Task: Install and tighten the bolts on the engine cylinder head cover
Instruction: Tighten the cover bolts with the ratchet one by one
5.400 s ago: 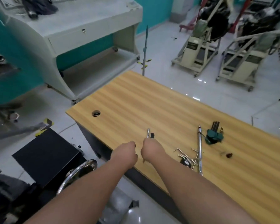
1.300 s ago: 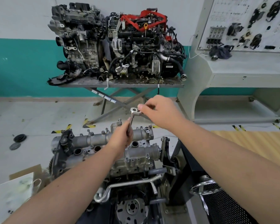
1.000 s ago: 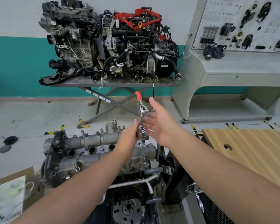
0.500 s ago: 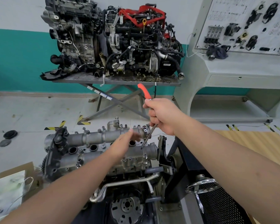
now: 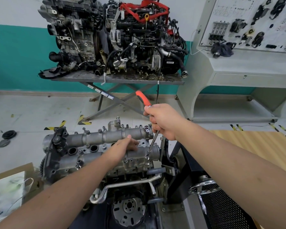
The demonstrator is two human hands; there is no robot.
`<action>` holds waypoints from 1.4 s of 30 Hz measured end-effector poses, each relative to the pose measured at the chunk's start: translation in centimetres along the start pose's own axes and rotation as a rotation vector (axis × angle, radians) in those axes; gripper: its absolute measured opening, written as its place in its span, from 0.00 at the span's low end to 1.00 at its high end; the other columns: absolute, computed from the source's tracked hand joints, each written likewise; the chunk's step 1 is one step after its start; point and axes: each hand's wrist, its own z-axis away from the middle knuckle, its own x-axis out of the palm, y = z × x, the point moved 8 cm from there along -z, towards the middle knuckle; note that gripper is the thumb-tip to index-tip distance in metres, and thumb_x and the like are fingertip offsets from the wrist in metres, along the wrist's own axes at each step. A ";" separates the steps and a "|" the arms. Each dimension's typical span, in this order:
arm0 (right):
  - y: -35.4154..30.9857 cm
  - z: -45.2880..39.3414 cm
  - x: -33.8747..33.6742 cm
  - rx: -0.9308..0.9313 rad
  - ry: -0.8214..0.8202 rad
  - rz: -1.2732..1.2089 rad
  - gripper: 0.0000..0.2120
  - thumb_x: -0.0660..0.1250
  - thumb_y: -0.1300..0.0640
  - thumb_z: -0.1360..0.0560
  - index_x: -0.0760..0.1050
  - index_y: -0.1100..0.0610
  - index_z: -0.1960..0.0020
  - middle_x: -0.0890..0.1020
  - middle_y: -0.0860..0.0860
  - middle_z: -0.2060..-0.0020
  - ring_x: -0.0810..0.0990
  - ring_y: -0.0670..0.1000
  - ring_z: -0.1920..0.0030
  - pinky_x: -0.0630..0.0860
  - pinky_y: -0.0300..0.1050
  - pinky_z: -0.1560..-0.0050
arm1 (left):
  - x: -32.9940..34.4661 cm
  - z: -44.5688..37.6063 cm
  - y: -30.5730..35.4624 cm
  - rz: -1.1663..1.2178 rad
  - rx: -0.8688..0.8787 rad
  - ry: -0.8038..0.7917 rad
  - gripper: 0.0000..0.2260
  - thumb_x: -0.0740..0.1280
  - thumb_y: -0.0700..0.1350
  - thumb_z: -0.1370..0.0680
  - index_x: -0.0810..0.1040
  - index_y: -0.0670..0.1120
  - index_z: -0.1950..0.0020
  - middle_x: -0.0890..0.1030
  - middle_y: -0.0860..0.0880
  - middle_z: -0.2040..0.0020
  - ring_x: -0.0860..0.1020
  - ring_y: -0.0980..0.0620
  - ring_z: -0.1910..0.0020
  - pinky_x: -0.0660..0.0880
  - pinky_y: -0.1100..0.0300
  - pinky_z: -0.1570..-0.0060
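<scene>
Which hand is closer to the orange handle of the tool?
Right. The right hand grips the tool just below the orange handle. The left hand lies lower, resting flat on the cylinder head cover.

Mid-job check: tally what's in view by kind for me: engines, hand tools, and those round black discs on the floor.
engine on the stand, being worked on: 1
engines on the back table: 2
red-handled wrench, held in the right hand: 1
round black discs on the floor: 2
Total: 6
</scene>
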 end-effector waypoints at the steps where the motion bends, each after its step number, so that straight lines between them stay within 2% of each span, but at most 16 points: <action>1: 0.0 0.0 0.0 -0.005 -0.003 0.002 0.11 0.60 0.55 0.16 0.74 0.60 0.53 0.62 0.49 0.74 0.56 0.48 0.75 0.58 0.44 0.68 | 0.0 -0.1 0.0 -0.014 0.000 -0.005 0.22 0.49 0.57 0.14 0.82 0.52 0.43 0.86 0.55 0.50 0.82 0.61 0.49 0.73 0.52 0.41; 5: -0.2 -0.2 0.2 -0.022 -0.055 0.036 0.12 0.60 0.54 0.16 0.74 0.60 0.54 0.62 0.49 0.75 0.56 0.47 0.76 0.58 0.39 0.74 | 0.2 -0.2 0.2 -0.131 0.036 -0.025 0.07 0.64 0.53 0.19 0.82 0.59 0.46 0.85 0.57 0.50 0.84 0.52 0.51 0.79 0.46 0.44; 7: -0.3 -0.4 0.6 -0.026 -0.105 0.070 0.12 0.61 0.54 0.16 0.74 0.60 0.54 0.62 0.48 0.75 0.57 0.47 0.76 0.59 0.38 0.75 | 1.1 -0.2 0.3 -0.183 0.046 -0.084 0.08 0.70 0.49 0.21 0.80 0.58 0.43 0.84 0.58 0.48 0.85 0.43 0.53 0.82 0.41 0.51; 8: -0.4 -0.5 0.7 -0.028 -0.130 0.085 0.12 0.61 0.53 0.16 0.74 0.60 0.55 0.62 0.48 0.75 0.57 0.47 0.76 0.59 0.38 0.75 | 1.6 -0.1 0.5 -0.225 0.056 -0.116 0.10 0.71 0.48 0.22 0.79 0.57 0.41 0.84 0.58 0.48 0.85 0.43 0.53 0.82 0.42 0.53; 10: -0.5 -0.7 1.1 -0.035 -0.179 0.109 0.12 0.61 0.53 0.16 0.75 0.60 0.54 0.63 0.48 0.75 0.58 0.46 0.76 0.61 0.36 0.76 | 2.6 0.0 0.9 -0.338 0.112 -0.160 0.14 0.72 0.47 0.22 0.78 0.54 0.38 0.84 0.57 0.50 0.84 0.55 0.56 0.82 0.54 0.57; 12: -0.5 -0.7 1.6 -0.041 -0.231 0.139 0.13 0.61 0.53 0.16 0.75 0.60 0.54 0.64 0.47 0.76 0.59 0.46 0.77 0.61 0.36 0.75 | 3.4 0.1 1.4 -0.465 0.174 -0.161 0.15 0.72 0.47 0.22 0.78 0.51 0.36 0.83 0.59 0.52 0.80 0.68 0.59 0.75 0.70 0.61; 16: -0.7 -0.8 2.6 -0.045 -0.297 0.191 0.13 0.60 0.53 0.16 0.75 0.60 0.53 0.65 0.45 0.77 0.59 0.46 0.77 0.62 0.38 0.73 | 4.2 0.0 2.0 -0.642 0.220 -0.152 0.02 0.70 0.48 0.21 0.78 0.55 0.53 0.80 0.59 0.61 0.75 0.69 0.69 0.68 0.74 0.69; 17: -0.7 -0.8 2.9 -0.045 -0.306 0.197 0.13 0.60 0.53 0.16 0.76 0.60 0.53 0.65 0.45 0.77 0.59 0.46 0.77 0.62 0.38 0.73 | 4.2 -0.1 2.0 -0.666 0.224 -0.144 0.06 0.69 0.48 0.20 0.77 0.55 0.57 0.78 0.58 0.64 0.74 0.68 0.72 0.66 0.72 0.71; 21: -0.5 -0.9 3.6 -0.048 -0.333 0.203 0.13 0.61 0.53 0.16 0.76 0.61 0.53 0.65 0.46 0.77 0.59 0.46 0.77 0.59 0.40 0.72 | 4.3 -0.5 2.0 -0.734 0.220 -0.115 0.10 0.68 0.50 0.20 0.76 0.49 0.60 0.77 0.53 0.66 0.72 0.60 0.71 0.67 0.61 0.68; 26: -0.5 -1.3 3.2 -0.060 -0.309 0.229 0.13 0.60 0.52 0.16 0.76 0.59 0.53 0.65 0.46 0.76 0.61 0.46 0.77 0.62 0.42 0.69 | 4.4 -0.8 1.6 -0.715 0.186 -0.120 0.11 0.68 0.53 0.20 0.77 0.48 0.58 0.77 0.51 0.65 0.73 0.55 0.67 0.68 0.59 0.66; 28: -0.3 -1.6 2.8 -0.037 -0.288 0.193 0.12 0.58 0.53 0.16 0.74 0.58 0.53 0.66 0.46 0.76 0.60 0.47 0.77 0.63 0.43 0.68 | 4.5 -0.8 1.6 -0.692 0.177 -0.111 0.16 0.67 0.58 0.21 0.77 0.45 0.57 0.77 0.50 0.65 0.74 0.53 0.67 0.70 0.57 0.64; 30: 0.3 -1.8 2.8 0.021 -0.287 0.054 0.10 0.57 0.56 0.17 0.72 0.57 0.54 0.67 0.46 0.75 0.60 0.47 0.78 0.63 0.43 0.69 | 4.6 -0.9 1.8 -0.703 0.169 -0.084 0.21 0.64 0.62 0.21 0.75 0.44 0.59 0.76 0.51 0.66 0.74 0.53 0.67 0.73 0.54 0.59; 33: 1.3 -1.7 3.2 0.098 -0.348 -0.204 0.06 0.55 0.60 0.18 0.68 0.55 0.54 0.68 0.47 0.73 0.59 0.46 0.78 0.59 0.42 0.68 | 4.7 -0.9 2.1 -0.767 0.165 -0.096 0.21 0.60 0.62 0.19 0.73 0.48 0.62 0.78 0.50 0.65 0.77 0.52 0.63 0.74 0.53 0.54; 36: 1.7 -1.6 2.9 0.096 -0.420 -0.347 0.09 0.54 0.60 0.20 0.72 0.59 0.49 0.70 0.49 0.72 0.61 0.46 0.78 0.51 0.48 0.62 | 4.7 -0.9 2.3 -0.772 0.147 -0.122 0.20 0.61 0.62 0.19 0.72 0.50 0.64 0.81 0.48 0.63 0.79 0.50 0.61 0.74 0.53 0.54; 39: 1.9 -1.6 2.0 0.075 -0.453 -0.402 0.17 0.55 0.58 0.24 0.78 0.64 0.45 0.73 0.51 0.71 0.62 0.48 0.77 0.59 0.48 0.63 | 4.9 -0.9 2.4 -0.794 0.153 -0.110 0.20 0.60 0.62 0.19 0.69 0.52 0.67 0.75 0.54 0.67 0.74 0.54 0.64 0.70 0.55 0.55; 42: 1.8 -1.4 1.6 0.038 -0.492 -0.393 0.21 0.57 0.57 0.31 0.77 0.64 0.42 0.75 0.51 0.70 0.63 0.48 0.76 0.66 0.48 0.62 | 5.0 -0.9 2.3 -0.765 0.159 -0.102 0.20 0.60 0.62 0.19 0.69 0.52 0.66 0.75 0.55 0.68 0.74 0.56 0.64 0.71 0.55 0.51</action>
